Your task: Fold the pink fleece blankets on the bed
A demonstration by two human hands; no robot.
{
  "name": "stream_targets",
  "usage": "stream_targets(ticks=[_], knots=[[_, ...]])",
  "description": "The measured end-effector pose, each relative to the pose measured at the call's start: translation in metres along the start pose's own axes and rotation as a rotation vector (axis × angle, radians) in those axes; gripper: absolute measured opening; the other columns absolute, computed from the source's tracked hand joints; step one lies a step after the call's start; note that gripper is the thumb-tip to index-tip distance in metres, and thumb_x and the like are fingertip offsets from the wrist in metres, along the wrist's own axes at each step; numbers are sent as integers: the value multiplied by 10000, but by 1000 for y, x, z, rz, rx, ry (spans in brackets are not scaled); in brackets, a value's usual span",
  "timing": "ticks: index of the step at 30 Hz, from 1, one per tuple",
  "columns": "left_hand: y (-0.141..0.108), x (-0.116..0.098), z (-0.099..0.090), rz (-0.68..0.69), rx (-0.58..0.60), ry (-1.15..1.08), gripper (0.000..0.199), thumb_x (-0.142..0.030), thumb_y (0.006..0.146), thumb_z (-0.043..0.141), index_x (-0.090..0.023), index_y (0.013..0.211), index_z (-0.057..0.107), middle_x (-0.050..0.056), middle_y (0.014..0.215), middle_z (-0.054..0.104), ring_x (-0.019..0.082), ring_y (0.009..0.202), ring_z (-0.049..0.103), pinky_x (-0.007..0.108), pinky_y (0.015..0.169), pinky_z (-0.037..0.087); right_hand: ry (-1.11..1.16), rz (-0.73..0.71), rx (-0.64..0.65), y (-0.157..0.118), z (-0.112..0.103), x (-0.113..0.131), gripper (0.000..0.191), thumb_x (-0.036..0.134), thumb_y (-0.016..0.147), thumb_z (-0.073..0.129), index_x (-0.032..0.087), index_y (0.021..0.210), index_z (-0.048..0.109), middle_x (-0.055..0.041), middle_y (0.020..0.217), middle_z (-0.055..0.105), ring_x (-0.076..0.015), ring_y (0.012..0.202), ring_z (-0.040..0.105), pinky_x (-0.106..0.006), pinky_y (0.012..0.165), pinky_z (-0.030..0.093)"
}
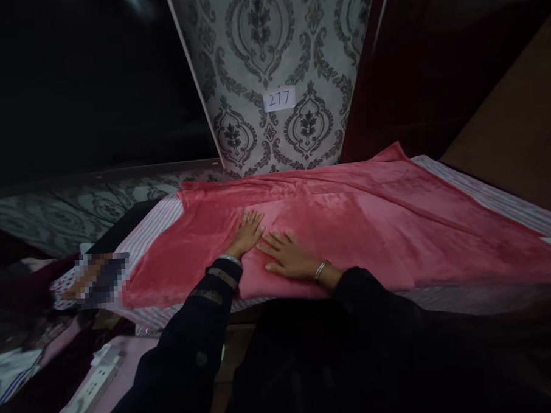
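Note:
A red plush blanket (pixel 340 228) lies spread over a striped cloth (pixel 155 223), with low wrinkles and a raised corner at the back right. My left hand (pixel 248 234) rests flat on its middle left part, fingers spread. Just to the right and a little nearer, my right hand (pixel 289 256) lies palm down on the same blanket, fingers apart, a bangle on its wrist. Neither hand holds anything. A lighter, smoother patch of the blanket is around and beside my right hand.
Behind stands a patterned wall (pixel 269 60) with a paper label (pixel 279 99) reading 277. A large dark screen (pixel 83 87) is at the left, a dark red door (pixel 416 72) at the right. A power strip (pixel 94 385) and cloths lie at the lower left.

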State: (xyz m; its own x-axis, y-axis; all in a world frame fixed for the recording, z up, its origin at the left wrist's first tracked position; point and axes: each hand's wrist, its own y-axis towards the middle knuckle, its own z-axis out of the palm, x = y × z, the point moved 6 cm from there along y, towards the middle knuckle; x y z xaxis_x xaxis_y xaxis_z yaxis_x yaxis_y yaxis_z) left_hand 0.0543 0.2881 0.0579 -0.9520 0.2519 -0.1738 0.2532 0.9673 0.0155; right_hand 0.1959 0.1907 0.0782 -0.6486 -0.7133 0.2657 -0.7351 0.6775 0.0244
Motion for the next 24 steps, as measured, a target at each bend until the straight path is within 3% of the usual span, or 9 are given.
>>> stream_targets(ticks=[4, 9, 11, 13, 16, 19, 21, 24], knots=[[4, 6, 8, 23, -27, -32, 609, -449, 1044, 274, -267, 1625, 278, 60, 1728, 171, 264, 1601, 76, 525, 1266, 183, 44, -140, 35, -30, 28, 23, 796, 631, 992, 506, 311, 1653, 199, -73, 1710, 107, -367, 1570, 61, -674, 1224, 76], [3, 3, 6, 2, -48, -35, 600, -446, 1045, 277, -278, 1621, 293, 53, 1728, 168, 266, 1602, 70, 537, 1262, 196, 140, -219, 32, -74, 52, 51, 771, 644, 955, 574, 371, 1620, 297, -12, 1710, 128, -324, 1576, -59, -672, 1217, -78], [2, 0, 5, -2, -36, -27, 601, -445, 1043, 291, -271, 1618, 303, 50, 1728, 173, 262, 1601, 71, 513, 1268, 190, 194, -245, 64, -87, 53, 59, 780, 617, 952, 603, 366, 1622, 293, -14, 1695, 211, -303, 1579, -36, -650, 1231, -72], [1, 0, 2, -15, -18, -24, 603, -443, 1041, 295, -275, 1620, 296, 48, 1728, 170, 268, 1601, 69, 518, 1265, 197, 258, -251, 63, -99, 43, 56, 779, 607, 959, 600, 348, 1626, 292, -36, 1681, 266, -285, 1580, 60, -607, 1261, 28], [-1, -1, -8, -35, 41, -18, 612, -466, 1039, 283, -298, 1628, 265, 52, 1731, 127, 294, 1599, 52, 591, 1246, 201, 303, -163, -104, -115, 5, 23, 702, 599, 1008, 504, 284, 1617, 349, -88, 1665, 302, -268, 1555, 215, -525, 1267, 202], [0, -9, -25, -55, 109, 13, 666, -528, 1025, 294, -262, 1634, 248, 100, 1725, 112, 349, 1592, 61, 679, 1222, 154, 235, -25, -331, -131, -39, -39, 640, 558, 1045, 416, 255, 1607, 376, -101, 1640, 353, -279, 1532, 285, -536, 1257, 255], [5, -25, -40, -42, 103, 27, 710, -551, 1018, 301, -217, 1640, 223, 135, 1719, 126, 370, 1588, 77, 695, 1221, 117, 171, 68, -403, -132, -60, -83, 651, 557, 1036, 436, 251, 1607, 377, -107, 1624, 383, -302, 1521, 305, -561, 1255, 247], [17, -66, -61, 100, 68, 27, 717, -560, 1019, 311, -224, 1643, 205, 123, 1723, 122, 346, 1593, 68, 668, 1239, 82, 80, 212, -382, -114, -82, -136, 700, 538, 1009, 509, 205, 1609, 371, -136, 1634, 355, -340, 1535, 250, -580, 1256, 207]])
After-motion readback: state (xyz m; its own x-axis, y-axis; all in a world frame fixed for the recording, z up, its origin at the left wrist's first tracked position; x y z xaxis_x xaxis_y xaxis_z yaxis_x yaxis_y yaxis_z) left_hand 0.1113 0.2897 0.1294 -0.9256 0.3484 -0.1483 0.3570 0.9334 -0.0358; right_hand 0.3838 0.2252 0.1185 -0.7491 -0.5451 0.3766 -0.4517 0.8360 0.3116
